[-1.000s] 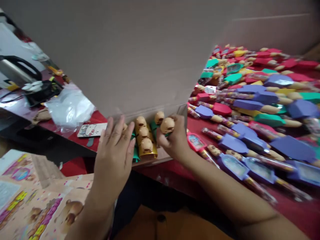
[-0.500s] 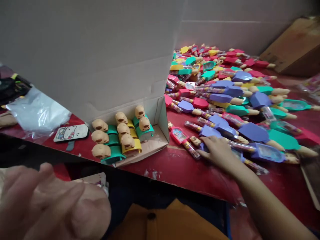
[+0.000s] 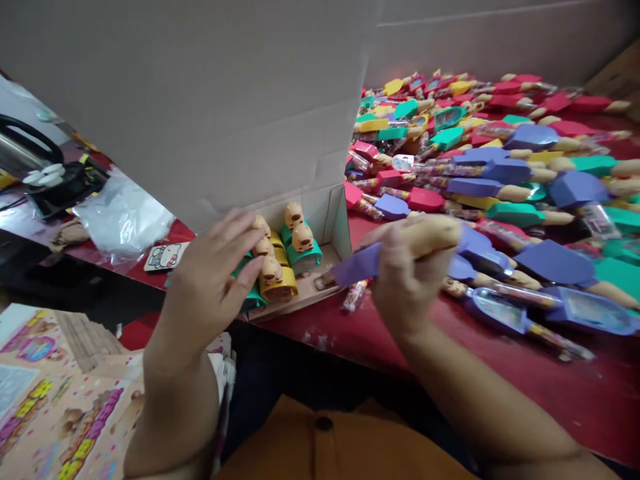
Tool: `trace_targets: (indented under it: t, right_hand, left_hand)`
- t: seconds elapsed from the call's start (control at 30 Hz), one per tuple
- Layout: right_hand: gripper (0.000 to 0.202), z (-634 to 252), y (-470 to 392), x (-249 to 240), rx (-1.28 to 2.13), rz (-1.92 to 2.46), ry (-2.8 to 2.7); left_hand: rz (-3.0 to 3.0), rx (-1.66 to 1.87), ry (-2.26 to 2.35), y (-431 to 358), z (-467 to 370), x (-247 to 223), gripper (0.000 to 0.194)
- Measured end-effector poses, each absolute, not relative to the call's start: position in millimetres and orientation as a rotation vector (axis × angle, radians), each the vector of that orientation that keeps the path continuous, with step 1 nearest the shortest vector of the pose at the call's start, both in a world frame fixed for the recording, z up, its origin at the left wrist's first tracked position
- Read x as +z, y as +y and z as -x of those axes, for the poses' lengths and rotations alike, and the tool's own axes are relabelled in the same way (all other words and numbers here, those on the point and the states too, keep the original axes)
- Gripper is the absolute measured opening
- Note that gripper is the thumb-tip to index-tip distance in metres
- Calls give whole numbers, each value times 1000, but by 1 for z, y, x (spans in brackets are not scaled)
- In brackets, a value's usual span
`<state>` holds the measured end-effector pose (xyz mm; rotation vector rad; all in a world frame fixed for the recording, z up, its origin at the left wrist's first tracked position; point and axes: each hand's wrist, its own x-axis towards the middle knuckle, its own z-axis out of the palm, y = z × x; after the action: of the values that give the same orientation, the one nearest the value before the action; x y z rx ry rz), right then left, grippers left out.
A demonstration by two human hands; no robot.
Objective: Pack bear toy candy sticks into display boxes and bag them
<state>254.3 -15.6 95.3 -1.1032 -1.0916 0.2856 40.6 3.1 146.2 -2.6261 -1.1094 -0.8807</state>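
Note:
A cardboard display box (image 3: 335, 233) on the red table (image 3: 320, 333) holds rows of toys with beige animal heads and yellow or green bodies, such as a yellow toy (image 3: 280, 285) in front. My left hand (image 3: 215, 273) lies over the row of green toys at the box's left side, fingers stretched; it hides most of them. Fingers wrapped round it, my right hand (image 3: 400, 280) grips a purple toy with a beige animal head (image 3: 357, 263), head to the right. Its clear tube end points at the box's empty right part.
A large pile of purple, green, red and yellow toys (image 3: 500, 167) covers the right of the table. Left of the box lie a cartoon phone case (image 3: 165, 257) and clear plastic bags (image 3: 120, 217). Printed cartons (image 3: 65, 393) are stacked low left; a kettle (image 3: 25, 157) stands behind.
My right hand has lifted a purple toy from the pile and brought it left towards the box. My left hand has moved from the lower left up onto the boxed toys.

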Motion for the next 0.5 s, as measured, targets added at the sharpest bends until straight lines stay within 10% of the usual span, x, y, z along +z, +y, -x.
trace_targets:
  t: [0.5]
  right_hand:
    - [15,-219,-14,73,165,967,-1446]
  left_hand:
    - [2638,-816,-1192,3,-47,136,31]
